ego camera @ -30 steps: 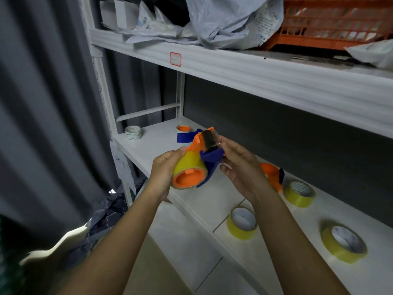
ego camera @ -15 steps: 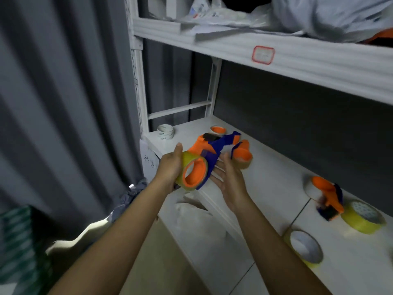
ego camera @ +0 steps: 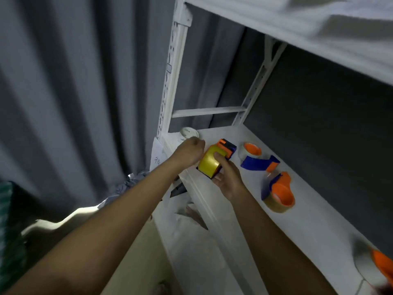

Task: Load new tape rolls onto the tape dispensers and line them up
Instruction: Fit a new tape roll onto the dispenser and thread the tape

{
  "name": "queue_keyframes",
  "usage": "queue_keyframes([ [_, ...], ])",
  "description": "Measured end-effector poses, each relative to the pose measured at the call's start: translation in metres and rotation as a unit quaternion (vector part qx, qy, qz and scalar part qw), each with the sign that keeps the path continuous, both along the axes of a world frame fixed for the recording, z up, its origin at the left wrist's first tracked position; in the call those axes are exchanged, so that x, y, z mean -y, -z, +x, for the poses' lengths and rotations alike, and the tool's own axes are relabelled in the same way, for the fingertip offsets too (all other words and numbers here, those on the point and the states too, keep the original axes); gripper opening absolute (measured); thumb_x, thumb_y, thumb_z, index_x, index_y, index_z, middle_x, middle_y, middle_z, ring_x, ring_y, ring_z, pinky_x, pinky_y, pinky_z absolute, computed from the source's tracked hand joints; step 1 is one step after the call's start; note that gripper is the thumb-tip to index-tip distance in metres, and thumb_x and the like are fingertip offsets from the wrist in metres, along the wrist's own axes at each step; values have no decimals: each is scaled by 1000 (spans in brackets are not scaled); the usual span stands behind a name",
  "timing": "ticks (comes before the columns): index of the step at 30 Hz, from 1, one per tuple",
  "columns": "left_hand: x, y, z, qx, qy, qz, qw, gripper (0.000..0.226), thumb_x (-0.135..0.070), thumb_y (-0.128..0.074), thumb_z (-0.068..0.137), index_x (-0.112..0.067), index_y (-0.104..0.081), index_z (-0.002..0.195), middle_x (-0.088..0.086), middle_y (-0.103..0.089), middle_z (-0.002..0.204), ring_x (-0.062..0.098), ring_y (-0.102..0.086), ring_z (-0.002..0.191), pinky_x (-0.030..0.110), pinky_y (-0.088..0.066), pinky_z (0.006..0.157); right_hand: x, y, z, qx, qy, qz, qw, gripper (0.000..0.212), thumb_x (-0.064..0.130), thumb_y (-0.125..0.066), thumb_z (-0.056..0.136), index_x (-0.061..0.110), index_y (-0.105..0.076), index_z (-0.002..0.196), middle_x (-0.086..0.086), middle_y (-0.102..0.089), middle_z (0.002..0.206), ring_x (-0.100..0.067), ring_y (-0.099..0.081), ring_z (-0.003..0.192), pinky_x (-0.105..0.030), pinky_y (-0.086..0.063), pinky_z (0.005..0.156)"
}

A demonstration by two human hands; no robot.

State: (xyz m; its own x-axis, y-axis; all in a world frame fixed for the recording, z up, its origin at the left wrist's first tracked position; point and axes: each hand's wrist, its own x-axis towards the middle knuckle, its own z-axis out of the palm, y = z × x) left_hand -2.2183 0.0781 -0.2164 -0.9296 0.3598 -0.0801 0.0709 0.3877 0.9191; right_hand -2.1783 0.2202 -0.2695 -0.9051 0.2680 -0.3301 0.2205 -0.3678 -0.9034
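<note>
Shelf: white metal rack shelf [ego camera: 276,237], used as the landmark for everything below.
Held dispenser: orange and blue tape dispenser [ego camera: 227,147] with a yellow tape roll [ego camera: 209,164] loaded on it, right at the shelf's front edge near the left end, tilted, roll end toward the camera. Can't tell if resting on the shelf or just above it.
Left hand: left hand [ego camera: 190,151] over the shelf's front left corner, fingers curled into a loose fist against the left side of the yellow roll. Actual grip hidden behind the knuckles, so not clear how firmly.
Right hand: right hand [ego camera: 228,179] at the shelf's front edge, thumb pressed on top of the yellow roll, fingers wrapped underneath, holding the dispenser.
Second dispenser: another orange and blue dispenser [ego camera: 258,159] lying on the shelf just behind and right of the held one, clear-looking roll on its orange hub, not touching it.
Third dispenser: one more dispenser [ego camera: 277,192] further right along the shelf, tan roll on an orange hub, standing apart from the second.
Fourth thing: blurry orange piece [ego camera: 382,267] at the shelf's far right edge, cut off, probably a dispenser but too smeared to say.
Small roll: whitish tape roll [ego camera: 188,133] in the shelf's back left corner beside the upright post [ego camera: 172,77].
Curtain: grey curtain [ego camera: 74,92] hanging left of the shelf.
</note>
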Motion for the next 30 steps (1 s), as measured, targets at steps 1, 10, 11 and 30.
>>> queue_keyframes([
  [1,0,4,-15,-19,-14,-12,1000,30,-20,-33,97,-3,-55,87,11,-59,95,25,-54,92,32,-41,79,-6,2,-19,10,11,5,1000,57,28,-70,82,20,-49,134,-6,-59,129,-24,-57,116,-35,-53,83],
  [10,7,31,-125,-89,3,-72,993,33,-10,-40,92,-6,-56,122,19,-57,122,36,-56,107,40,-48,92,-47,17,-165,64,140,10,988,65,38,-68,82,15,-44,138,-9,-53,134,-26,-54,117,-41,-48,95],
  [11,6,32,-137,-89,20,-75,993,35,-10,-40,93,-6,-55,123,19,-56,124,35,-56,108,38,-48,92,-49,20,-177,65,150,16,986,64,38,-67,84,14,-43,138,-10,-52,136,-27,-54,118,-41,-47,96],
  [30,-33,21,-238,-215,290,-151,920,29,-13,-43,92,-10,-57,117,13,-57,121,27,-54,111,36,-45,93,-51,22,-209,180,177,532,808,71,60,-48,87,13,-38,139,-18,-50,133,-38,-47,121,-45,-38,102],
])
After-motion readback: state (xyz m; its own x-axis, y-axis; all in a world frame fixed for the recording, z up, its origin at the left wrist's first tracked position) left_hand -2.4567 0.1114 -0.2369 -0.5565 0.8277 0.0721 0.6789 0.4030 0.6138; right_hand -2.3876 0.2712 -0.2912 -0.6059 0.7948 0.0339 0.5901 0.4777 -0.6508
